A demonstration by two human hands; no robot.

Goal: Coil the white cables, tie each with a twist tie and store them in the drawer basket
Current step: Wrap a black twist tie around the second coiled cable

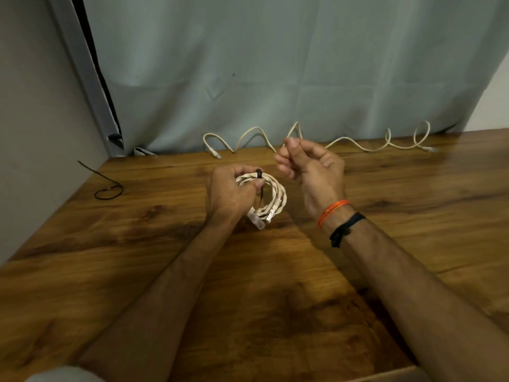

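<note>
The left hand [231, 191] grips a coiled white cable [271, 197] just above the wooden worktop [137, 244], fingers [257, 184] and thumb curled round the left side of the coil. A black twist tie [259, 173] is wrapped around the top of the coil, right beside the thumb, and a dark tail of it hangs down across the middle of the loop. Two clear plug ends of the cable dangle at the bottom of the coil, near the wrist.

The right hand [308, 161] is raised to the right of the coil, apart from it — its fingers are curled in towards the palm, thumb tip pressed against the forefinger, and whether anything thin is pinched there cannot be told. An orange thread band [332, 212] and a black band [345, 228] circle the right wrist.

Along the far edge of the worktop lies a second white cable [355, 143], uncoiled and wavy, running left to right against the grey-green curtain [275, 64] — one plug at its left end, one at its right. Part of it passes behind the raised right hand. Well off to the left, near the wall, a loose black twist tie [108, 188] lies on the wood, one end curled into a loop.
</note>
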